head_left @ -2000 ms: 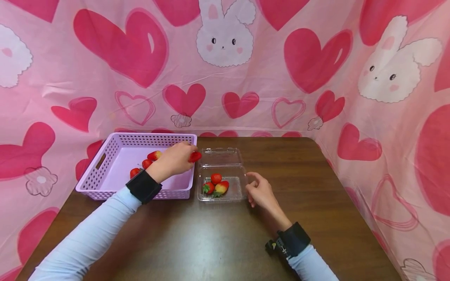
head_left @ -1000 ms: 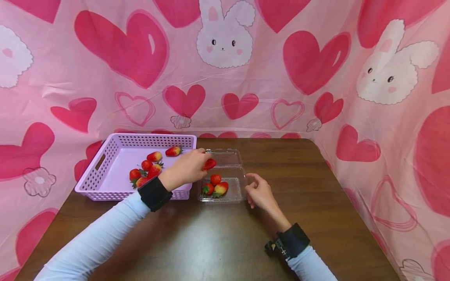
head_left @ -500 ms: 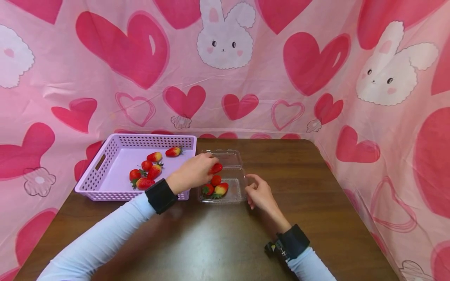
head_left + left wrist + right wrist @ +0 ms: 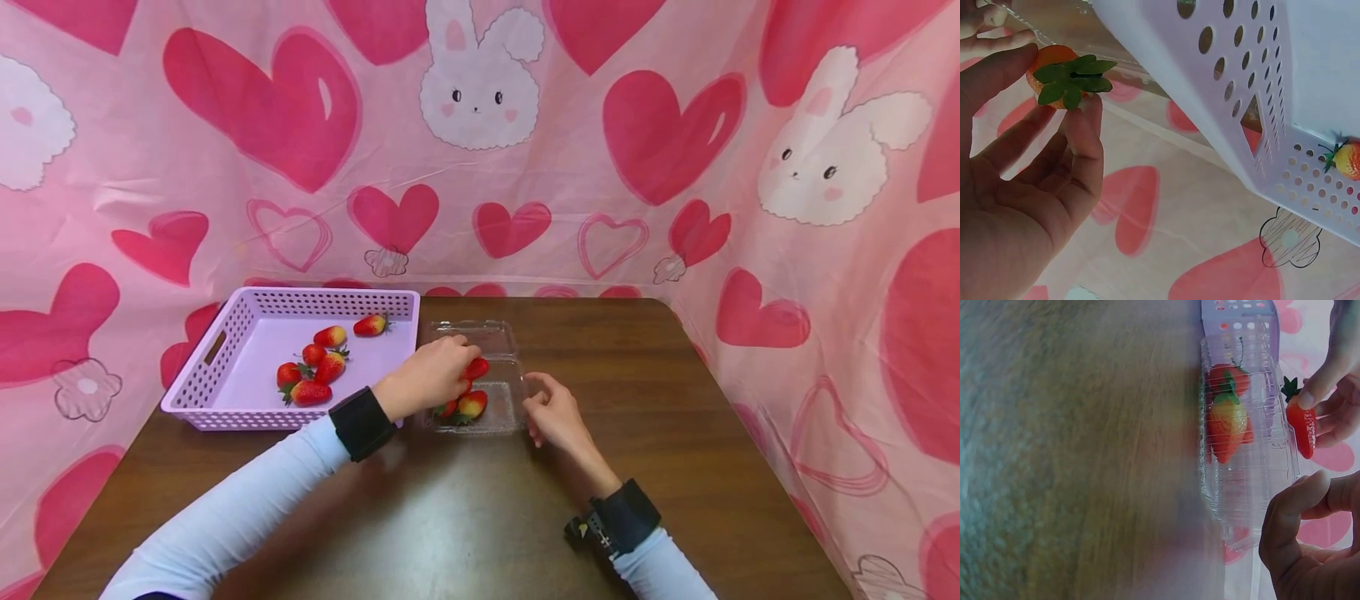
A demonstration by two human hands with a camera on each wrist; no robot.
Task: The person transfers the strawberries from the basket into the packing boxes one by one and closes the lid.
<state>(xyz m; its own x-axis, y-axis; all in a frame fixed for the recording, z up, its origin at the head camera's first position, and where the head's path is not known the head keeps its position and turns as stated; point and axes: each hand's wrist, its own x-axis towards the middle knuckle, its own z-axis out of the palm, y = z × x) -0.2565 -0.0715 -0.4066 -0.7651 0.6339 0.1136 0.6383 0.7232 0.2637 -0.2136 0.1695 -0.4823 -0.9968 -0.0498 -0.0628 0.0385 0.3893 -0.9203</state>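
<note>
From the head view, the left hand (image 4: 427, 385) pinches a strawberry (image 4: 476, 367) in its fingertips, held over the clear box (image 4: 506, 400) on the brown table (image 4: 480, 517). Two more berries (image 4: 463, 407) lie in the box's near left part, partly hidden by the left hand's fingers. The box lid (image 4: 487, 335) lies open flat behind it. The right hand (image 4: 557, 412) rests at the box's right edge with its fingers loosely curled, gripping nothing that can be seen. Just left of the box stands a purple basket (image 4: 225, 354) with a cluster of loose berries (image 4: 311, 375) inside. Pink cloth (image 4: 660, 167) with hearts and bunnies hangs behind and to the sides.

In the left wrist view, the left hand (image 4: 1016, 206) holds the strawberry (image 4: 1063, 75) between thumb and fingertips, its green leaves facing the camera. The basket (image 4: 1235, 94) wall fills the upper right, and one berry (image 4: 1350, 159) shows through its holes.

In the right wrist view, the box (image 4: 1247, 487) lies on the blurred table (image 4: 1072, 456) with the two berries (image 4: 1227, 419) at its far end. The strawberry (image 4: 1302, 428) hangs above the box rim, pinched by the left hand (image 4: 1335, 387). The right hand (image 4: 1304, 550) sits curled beside the box's near end, its thumb tip close to the wall; contact cannot be told.
</note>
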